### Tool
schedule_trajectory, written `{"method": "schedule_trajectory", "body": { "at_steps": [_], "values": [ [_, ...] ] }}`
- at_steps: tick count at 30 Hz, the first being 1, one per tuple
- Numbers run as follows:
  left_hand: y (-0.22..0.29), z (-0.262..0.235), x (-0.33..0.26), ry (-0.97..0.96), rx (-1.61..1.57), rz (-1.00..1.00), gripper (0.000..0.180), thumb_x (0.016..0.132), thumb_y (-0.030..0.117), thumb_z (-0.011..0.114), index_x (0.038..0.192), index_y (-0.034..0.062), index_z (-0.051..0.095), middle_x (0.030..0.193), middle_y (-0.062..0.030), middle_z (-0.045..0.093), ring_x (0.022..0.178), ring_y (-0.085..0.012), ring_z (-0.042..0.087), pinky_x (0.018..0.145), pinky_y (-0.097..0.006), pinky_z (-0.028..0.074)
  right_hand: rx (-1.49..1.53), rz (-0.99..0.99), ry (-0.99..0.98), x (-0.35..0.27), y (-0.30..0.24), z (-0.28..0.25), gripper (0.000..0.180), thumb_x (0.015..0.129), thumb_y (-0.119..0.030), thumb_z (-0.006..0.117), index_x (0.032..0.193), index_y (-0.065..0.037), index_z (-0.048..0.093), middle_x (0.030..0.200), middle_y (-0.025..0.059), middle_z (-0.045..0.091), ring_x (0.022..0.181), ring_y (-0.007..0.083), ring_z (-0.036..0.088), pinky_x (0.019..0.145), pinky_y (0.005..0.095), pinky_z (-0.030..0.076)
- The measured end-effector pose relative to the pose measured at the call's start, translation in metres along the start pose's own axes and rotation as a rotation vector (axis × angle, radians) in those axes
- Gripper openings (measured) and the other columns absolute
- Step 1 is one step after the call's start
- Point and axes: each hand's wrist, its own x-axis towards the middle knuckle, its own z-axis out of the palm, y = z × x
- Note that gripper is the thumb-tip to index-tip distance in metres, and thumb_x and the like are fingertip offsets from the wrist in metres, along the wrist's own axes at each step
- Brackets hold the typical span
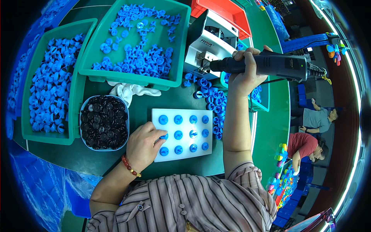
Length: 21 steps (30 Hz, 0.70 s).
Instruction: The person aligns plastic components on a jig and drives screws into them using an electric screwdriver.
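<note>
Green bench (172,99): 12 blue pieces (178,135) fill the white board (185,127); left hand (142,142) pinches 1, right hand (249,71) clasps a black driver (276,65); upper-left bins (127,78) hold more.

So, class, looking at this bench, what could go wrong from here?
The loose blue cups beside the white board could scatter if the right hand, holding a black power tool, swings low. The left hand pinches a blue piece on that board; a slip might knock it askew.
</note>
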Motion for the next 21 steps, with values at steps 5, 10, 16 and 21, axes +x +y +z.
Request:
{"method": "schedule_trajectory", "body": {
  "at_steps": [5, 10, 16, 21],
  "values": [
    [-0.0009, -0.0013, -0.0005, -0.008, -0.004, 0.007, 0.02, 0.073, 0.008, 0.072, 0.093, 0.0075, 0.069, 0.081, -0.0073, 0.054, 0.078, -0.0255, 0.057, 0.068, -0.037, 0.047, -0.056, -0.014, -0.026, -0.0018, 0.0039, -0.0007, 0.053, 0.076, 0.006, 0.057, 0.124, 0.001, 0.035, 0.075, 0.0094, 0.054, 0.06, 0.0168, 0.056, 0.065, 0.0334, 0.05],
    [-0.0008, -0.0018, 0.0007, -0.006, -0.011, 0.016, 0.02, 0.074, 0.007, 0.071, 0.093, 0.0072, 0.069, 0.081, -0.0073, 0.054, 0.078, -0.0254, 0.058, 0.068, -0.037, 0.047, -0.056, -0.019, -0.03, -0.0018, 0.0037, 0.0012, 0.053, 0.076, 0.006, 0.056, 0.124, 0.001, 0.035, 0.075, 0.0095, 0.054, 0.061, 0.017, 0.056, 0.065, 0.0333, 0.05],
    [0.0007, -0.0027, 0.0005, -0.029, -0.013, 0.007, 0.02, 0.074, 0.007, 0.071, 0.093, 0.0076, 0.07, 0.082, -0.0067, 0.054, 0.078, -0.0251, 0.058, 0.067, -0.037, 0.047, -0.094, -0.027, -0.037, -0.0032, 0.0029, 0.0013, 0.052, 0.077, 0.006, 0.057, 0.124, 0.001, 0.035, 0.076, 0.0095, 0.054, 0.061, 0.0174, 0.056, 0.065, 0.034, 0.05],
    [0.0031, 0.005, -0.0022, 0.056, 0.071, 0.006, 0.019, 0.071, 0.01, 0.075, 0.089, 0.0071, 0.068, 0.082, -0.0071, 0.055, 0.076, -0.026, 0.058, 0.065, -0.037, 0.047, -0.109, 0.052, -0.053, -0.0065, -0.0001, 0.0017, 0.052, 0.077, 0.005, 0.056, 0.124, 0.0, 0.035, 0.077, 0.0098, 0.054, 0.062, 0.0182, 0.057, 0.065, 0.0361, 0.05]
  ]
}}
